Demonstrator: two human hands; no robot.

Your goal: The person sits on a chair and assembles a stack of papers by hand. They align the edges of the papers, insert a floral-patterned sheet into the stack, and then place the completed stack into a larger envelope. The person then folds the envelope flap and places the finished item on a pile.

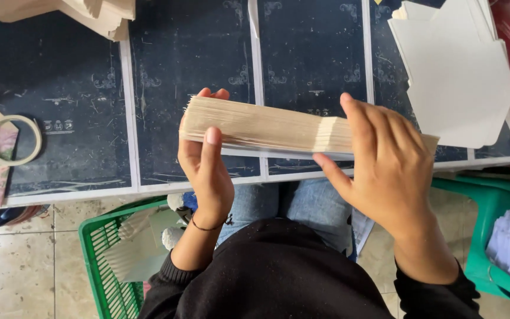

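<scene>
A thick stack of beige card sheets (261, 125) is held edge-on above the dark printed tabletop (78, 106). My left hand (205, 171) grips the stack's left end, thumb over the near edge and fingertips showing past the far side. My right hand (385, 159) clasps the right end, fingers laid across the top and thumb pressing the near edge. The stack sits level between both hands, over my lap.
A roll of tape (12, 140) lies at the table's left. White cut card blanks (461, 82) are piled at the right, more beige sheets (90, 15) at the top left. A green basket (104, 260) stands on the floor left, a green stool (491, 224) right.
</scene>
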